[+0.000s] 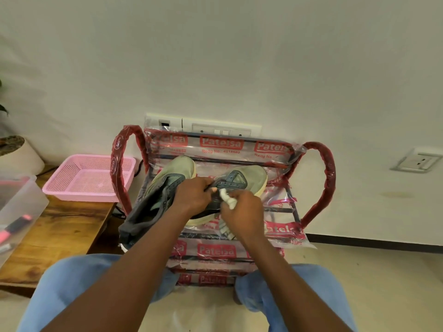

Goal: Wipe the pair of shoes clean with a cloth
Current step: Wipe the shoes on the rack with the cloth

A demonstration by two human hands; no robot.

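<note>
Head camera, and nearest in we have knees in blue jeans point(79, 283) over a pale floor point(359, 283), one either side of the rack's front edge. The rack point(220, 144), wrapped in clear plastic with red print, is our landmark. On its top tier lie both shoes, toes toward the wall: the left-side shoe point(167, 178) and the right-side shoe point(249, 180). The left hand point(191, 195) curls its fingers on the lace edge of the right-side shoe, holding it. The right hand point(242, 212), just beside it, is bunched around a white cloth point(226, 198) and presses it against that shoe's side. A striped tail of cloth hangs below the fist. Left of the rack, a wooden table point(60, 226) carries a clear box point(21, 202) and, farther back, a pink basket point(88, 178). Behind the rack there's a switch panel point(215, 130) on the cream wall point(215, 56).
</note>
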